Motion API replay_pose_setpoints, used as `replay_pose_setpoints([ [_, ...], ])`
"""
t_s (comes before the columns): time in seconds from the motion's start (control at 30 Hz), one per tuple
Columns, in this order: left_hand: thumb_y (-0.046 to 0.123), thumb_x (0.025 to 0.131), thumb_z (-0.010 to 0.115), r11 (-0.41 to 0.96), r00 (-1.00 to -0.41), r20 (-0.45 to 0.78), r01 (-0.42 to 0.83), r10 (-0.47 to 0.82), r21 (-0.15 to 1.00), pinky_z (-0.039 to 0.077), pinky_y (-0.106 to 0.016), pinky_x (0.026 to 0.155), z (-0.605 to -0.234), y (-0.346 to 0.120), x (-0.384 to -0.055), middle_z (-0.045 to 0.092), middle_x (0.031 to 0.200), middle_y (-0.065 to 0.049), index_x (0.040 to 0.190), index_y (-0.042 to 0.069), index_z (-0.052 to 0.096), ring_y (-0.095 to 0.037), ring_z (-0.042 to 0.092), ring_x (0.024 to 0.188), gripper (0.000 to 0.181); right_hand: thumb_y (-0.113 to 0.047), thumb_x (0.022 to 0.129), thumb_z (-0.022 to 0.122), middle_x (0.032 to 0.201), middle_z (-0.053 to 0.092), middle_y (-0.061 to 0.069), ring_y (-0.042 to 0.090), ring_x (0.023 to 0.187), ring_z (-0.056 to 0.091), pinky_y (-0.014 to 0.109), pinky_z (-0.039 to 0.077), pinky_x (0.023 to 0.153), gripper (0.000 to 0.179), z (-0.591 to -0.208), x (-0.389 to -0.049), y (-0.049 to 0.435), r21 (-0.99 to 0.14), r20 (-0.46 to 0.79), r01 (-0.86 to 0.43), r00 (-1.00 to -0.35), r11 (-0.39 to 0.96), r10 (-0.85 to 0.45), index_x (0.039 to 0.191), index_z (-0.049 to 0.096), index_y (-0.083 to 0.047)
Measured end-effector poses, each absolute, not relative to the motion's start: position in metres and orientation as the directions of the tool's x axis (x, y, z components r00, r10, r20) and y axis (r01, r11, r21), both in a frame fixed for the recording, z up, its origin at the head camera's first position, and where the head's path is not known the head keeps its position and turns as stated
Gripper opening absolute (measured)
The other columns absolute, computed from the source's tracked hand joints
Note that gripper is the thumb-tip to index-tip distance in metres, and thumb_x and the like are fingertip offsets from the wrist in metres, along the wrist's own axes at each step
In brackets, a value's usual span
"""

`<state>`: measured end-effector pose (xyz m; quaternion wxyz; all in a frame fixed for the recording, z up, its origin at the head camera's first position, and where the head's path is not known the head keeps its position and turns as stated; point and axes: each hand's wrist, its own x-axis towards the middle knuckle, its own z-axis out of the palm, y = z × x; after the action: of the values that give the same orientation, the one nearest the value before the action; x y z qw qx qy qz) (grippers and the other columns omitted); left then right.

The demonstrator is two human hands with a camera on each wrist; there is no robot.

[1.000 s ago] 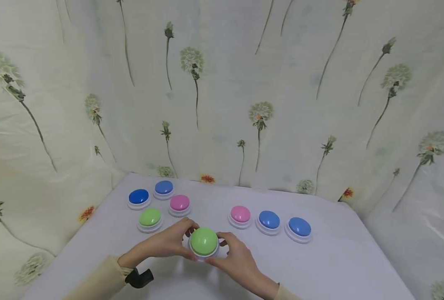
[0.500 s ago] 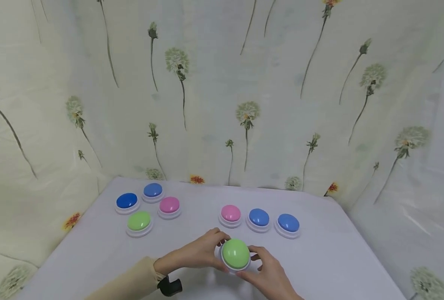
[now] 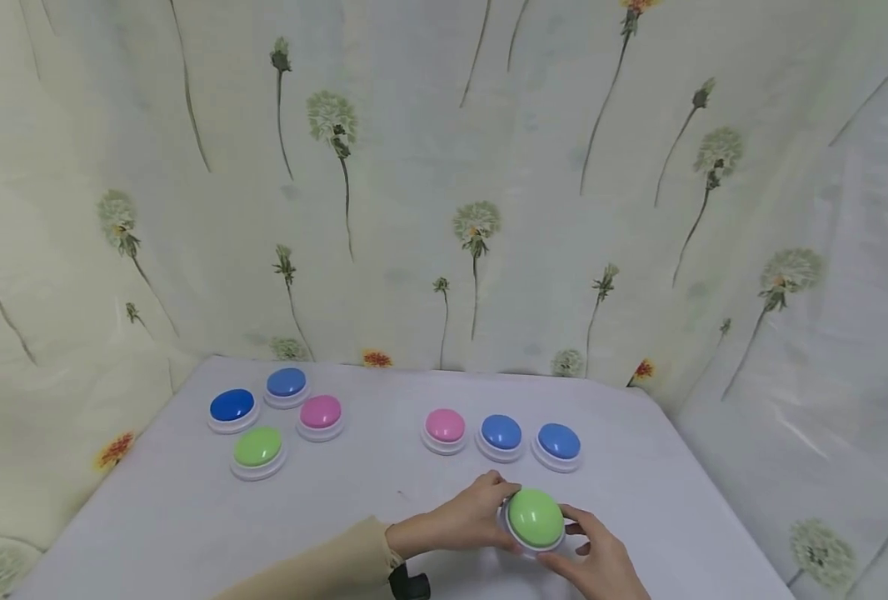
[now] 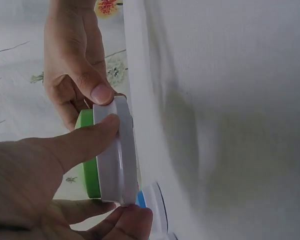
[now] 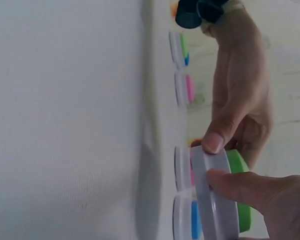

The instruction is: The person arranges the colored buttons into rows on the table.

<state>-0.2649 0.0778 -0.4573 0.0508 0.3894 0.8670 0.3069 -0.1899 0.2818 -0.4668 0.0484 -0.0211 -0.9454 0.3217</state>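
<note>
A green dome push button (image 3: 536, 518) with a round white base is held between both hands over the white table. My left hand (image 3: 474, 515) grips its left side, thumb on the base's near rim. On the other side my right hand (image 3: 600, 557) pinches the rim with thumb and fingers. In the left wrist view the white base (image 4: 119, 165) stands on edge, with both thumbs pressed on it. The right wrist view shows the same green dome (image 5: 244, 215) facing away from the table, partly hidden by the right thumb.
Right of centre stand a pink button (image 3: 445, 427) and two blue buttons (image 3: 501, 433) in a row. At the back left are a green button (image 3: 257, 448), a pink button (image 3: 320, 412) and two more blue buttons (image 3: 231, 406). A flower-printed curtain (image 3: 406, 167) backs the table (image 3: 369, 483).
Both hands have carried the green button rightward, from left of the right-hand row to below its right end. The head view has shifted a little to the right. The other buttons stay in place.
</note>
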Motion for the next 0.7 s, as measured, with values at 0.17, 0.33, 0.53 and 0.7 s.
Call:
replay_pose_setpoints([
  [0.17, 0.032, 0.069, 0.086, 0.515, -0.707, 0.150, 0.628, 0.691, 0.583, 0.049, -0.015, 0.089, -0.470, 0.118, -0.271, 0.059, 0.114, 0.000, 0.129, 0.003, 0.057, -0.001, 0.053, 0.102, 0.073, -0.041, 0.067, 0.085, 0.128, 0.059, 0.018, 0.030, 0.105, 0.061, 0.037, 0.056, 0.077, 0.082, -0.470, -0.191, 0.311, -0.588, 0.050, 0.061, -0.992, 0.807, 0.112, 0.132, 0.052, -0.001],
  [0.33, 0.030, 0.069, 0.086, 0.505, -0.692, 0.165, 0.648, 0.703, 0.570, 0.047, -0.012, 0.087, -0.476, 0.150, -0.280, 0.063, 0.108, 0.003, 0.120, 0.004, 0.062, 0.002, 0.054, 0.097, 0.062, -0.033, 0.071, 0.083, 0.131, 0.055, 0.029, 0.040, 0.109, 0.059, 0.046, 0.056, 0.080, 0.080, -0.474, -0.193, 0.334, -0.577, 0.066, 0.063, -0.990, 0.814, 0.123, 0.131, 0.050, 0.008],
  [0.53, 0.030, 0.068, 0.087, 0.531, -0.702, 0.150, 0.645, 0.697, 0.550, 0.046, -0.010, 0.083, -0.475, 0.178, -0.287, 0.064, 0.104, 0.005, 0.118, 0.007, 0.063, 0.003, 0.053, 0.092, 0.059, -0.033, 0.074, 0.082, 0.130, 0.054, 0.030, 0.038, 0.105, 0.063, 0.043, 0.056, 0.078, 0.080, -0.479, -0.197, 0.358, -0.566, 0.077, 0.072, -0.987, 0.821, 0.140, 0.133, 0.048, 0.008],
  [0.7, 0.029, 0.066, 0.088, 0.549, -0.714, 0.166, 0.646, 0.680, 0.531, 0.045, -0.010, 0.082, -0.477, 0.196, -0.289, 0.067, 0.098, 0.006, 0.113, 0.007, 0.066, 0.002, 0.051, 0.087, 0.056, -0.030, 0.074, 0.082, 0.128, 0.056, 0.030, 0.038, 0.104, 0.065, 0.043, 0.056, 0.080, 0.077, -0.483, -0.200, 0.371, -0.587, 0.082, 0.083, -0.983, 0.805, 0.162, 0.133, 0.049, 0.008],
])
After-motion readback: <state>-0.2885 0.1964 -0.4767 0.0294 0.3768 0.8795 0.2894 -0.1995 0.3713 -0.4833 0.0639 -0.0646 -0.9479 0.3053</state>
